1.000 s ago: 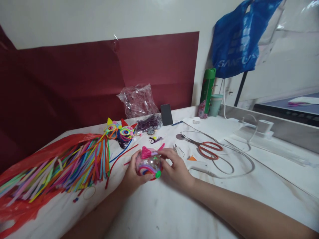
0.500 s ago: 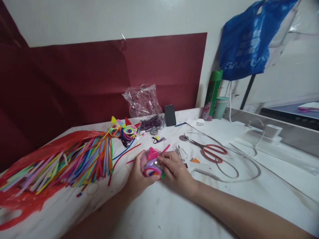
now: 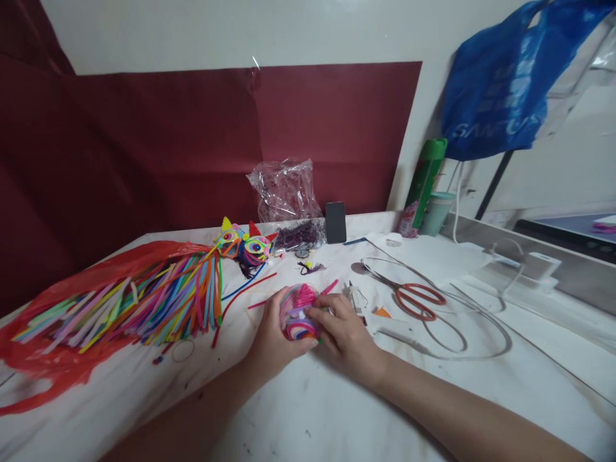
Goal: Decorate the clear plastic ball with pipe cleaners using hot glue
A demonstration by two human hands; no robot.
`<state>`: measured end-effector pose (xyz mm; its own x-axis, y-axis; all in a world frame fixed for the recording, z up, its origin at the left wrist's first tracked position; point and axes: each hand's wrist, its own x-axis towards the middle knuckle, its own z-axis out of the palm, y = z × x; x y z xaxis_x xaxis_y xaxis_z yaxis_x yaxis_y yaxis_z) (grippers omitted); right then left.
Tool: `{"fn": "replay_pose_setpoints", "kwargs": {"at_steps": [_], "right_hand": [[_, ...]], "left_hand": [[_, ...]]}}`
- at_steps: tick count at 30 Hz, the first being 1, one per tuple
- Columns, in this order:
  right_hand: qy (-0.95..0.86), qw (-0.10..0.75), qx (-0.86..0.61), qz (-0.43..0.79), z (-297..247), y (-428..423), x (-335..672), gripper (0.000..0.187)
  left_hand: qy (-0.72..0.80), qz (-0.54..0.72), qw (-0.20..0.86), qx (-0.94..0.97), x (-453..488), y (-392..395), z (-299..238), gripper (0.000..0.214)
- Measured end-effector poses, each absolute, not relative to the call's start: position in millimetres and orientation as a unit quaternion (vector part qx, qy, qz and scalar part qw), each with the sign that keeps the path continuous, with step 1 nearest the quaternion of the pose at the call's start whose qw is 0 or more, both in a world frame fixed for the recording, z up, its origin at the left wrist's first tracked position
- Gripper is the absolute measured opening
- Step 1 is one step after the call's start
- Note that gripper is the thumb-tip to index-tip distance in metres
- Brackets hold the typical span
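My left hand [image 3: 272,340] cups a small round craft piece [image 3: 298,314] wound with pink, purple and red pipe cleaners, held just above the white table [image 3: 308,410]. My right hand [image 3: 344,330] grips the same piece from the right, fingertips pressed on its front. A loose pink pipe cleaner [image 3: 330,287] sticks out behind it. Beside my right hand lies a white glue gun [image 3: 359,300] with its cord looping right.
A heap of coloured pipe cleaners [image 3: 144,305] lies on a red plastic bag [image 3: 52,366] at left. Two finished colourful pieces [image 3: 245,244] sit behind. Red-handled scissors [image 3: 416,296], a crinkled clear bag [image 3: 286,189], a dark phone [image 3: 335,222], a green spray can [image 3: 426,176] and a cup [image 3: 436,213] stand further back.
The craft piece has been turned in my hands, its pink ear now facing away and the coiled side up. The camera has swung slightly left.
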<state>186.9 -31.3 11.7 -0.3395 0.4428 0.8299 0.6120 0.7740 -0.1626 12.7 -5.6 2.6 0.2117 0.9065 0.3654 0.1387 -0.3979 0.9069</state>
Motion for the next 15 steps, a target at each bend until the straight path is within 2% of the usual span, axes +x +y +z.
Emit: {"fn": "replay_pose_setpoints", "kwargs": {"at_steps": [8,12,15], "right_hand": [[-0.817,0.455,-0.344,-0.085,15.3,-35.1,183.9,0.036],[-0.836,0.435,-0.314,-0.116,14.3,-33.4,188.1,0.040],[-0.829,0.460,-0.298,-0.113,13.7,-31.4,189.7,0.038]], "left_hand": [[0.378,0.490,0.281,0.733,13.1,-4.9,-1.8,0.086],[0.388,0.496,0.266,0.730,14.1,-5.0,-1.9,0.085],[0.387,0.496,0.257,0.733,14.7,-5.5,-2.5,0.088]]}}
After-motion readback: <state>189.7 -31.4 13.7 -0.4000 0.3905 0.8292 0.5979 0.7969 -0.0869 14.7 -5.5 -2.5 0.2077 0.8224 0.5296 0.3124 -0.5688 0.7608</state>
